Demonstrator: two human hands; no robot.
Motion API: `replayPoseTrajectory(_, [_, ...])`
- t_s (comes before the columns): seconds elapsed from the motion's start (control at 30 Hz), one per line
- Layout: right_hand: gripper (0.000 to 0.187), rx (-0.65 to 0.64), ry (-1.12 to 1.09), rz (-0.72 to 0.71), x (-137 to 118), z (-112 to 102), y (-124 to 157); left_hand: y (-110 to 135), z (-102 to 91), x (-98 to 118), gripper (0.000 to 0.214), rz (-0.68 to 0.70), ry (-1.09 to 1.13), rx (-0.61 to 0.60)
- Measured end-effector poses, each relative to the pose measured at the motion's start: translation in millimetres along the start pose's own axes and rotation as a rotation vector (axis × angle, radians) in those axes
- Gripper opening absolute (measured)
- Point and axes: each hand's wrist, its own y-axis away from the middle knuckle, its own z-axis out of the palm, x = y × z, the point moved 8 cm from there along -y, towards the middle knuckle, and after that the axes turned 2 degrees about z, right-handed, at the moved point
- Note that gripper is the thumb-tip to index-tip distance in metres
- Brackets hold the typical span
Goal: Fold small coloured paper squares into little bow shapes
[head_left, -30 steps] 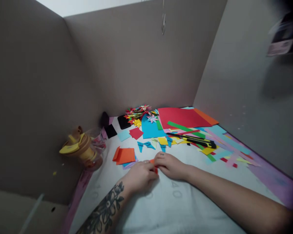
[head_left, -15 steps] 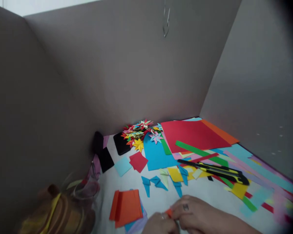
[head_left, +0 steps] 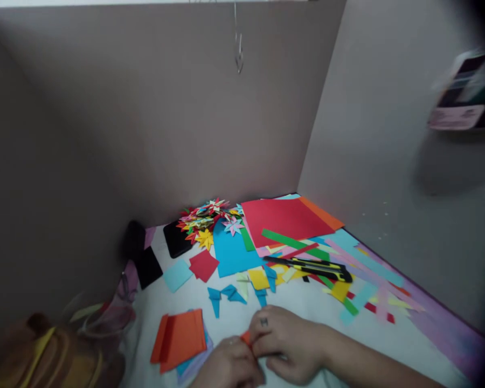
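My left hand (head_left: 226,366) and my right hand (head_left: 286,342) meet at the bottom middle of the view. Both pinch a small folded orange paper piece (head_left: 246,338), which peeks out between the fingertips. The hands rest low over a white table cover (head_left: 327,318). A stack of orange paper squares (head_left: 181,337) lies just left of my left hand. Several small blue folded pieces (head_left: 226,295) lie right behind the hands.
A yellow-and-black utility knife (head_left: 311,268) lies on coloured paper strips at right. Red (head_left: 285,218) and blue (head_left: 232,253) sheets and a pile of folded paper stars (head_left: 204,218) sit at the back. Brown partition walls close in three sides. A yellowish bottle (head_left: 44,355) stands at lower left.
The view has swung, shifting the whole scene a little left. Both hands stay together on the orange piece and show more fully at the bottom.
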Motion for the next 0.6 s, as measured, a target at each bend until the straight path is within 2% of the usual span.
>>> replayPoseTrajectory(0.07, [0.023, 0.007, 0.036, -0.013, -4.4, 0.3, 3.4, 4.8, -15.1, 2.0, 0.012, -0.147, -0.063, 0.083])
replayPoseTrajectory(0.13, [0.023, 0.015, 0.079, -0.021, -8.3, 0.8, 6.2, 12.9, -25.6, 3.7, 0.007, -0.295, -0.131, 0.091])
replayPoseTrajectory(0.27, [0.021, 0.043, 0.212, -0.032, -13.3, 3.7, 10.4, 27.7, -40.7, 6.8, 0.015, -0.405, -0.237, 0.185])
replayPoseTrajectory(0.37, [0.018, 0.023, 0.341, -0.075, -15.7, 8.7, 11.7, 36.1, -41.4, 2.0, 0.020, -0.471, -0.330, 0.290])
replayPoseTrajectory(0.47, [0.014, -0.060, 0.442, -0.140, -16.5, 14.0, 8.3, 43.5, -37.3, 1.5, 0.020, -0.540, -0.499, 0.411])
replayPoseTrajectory(0.6, [0.009, -0.193, 0.426, -0.311, -22.3, 21.5, -5.5, 56.0, -29.7, 10.8, 0.026, -0.585, -0.750, 0.573])
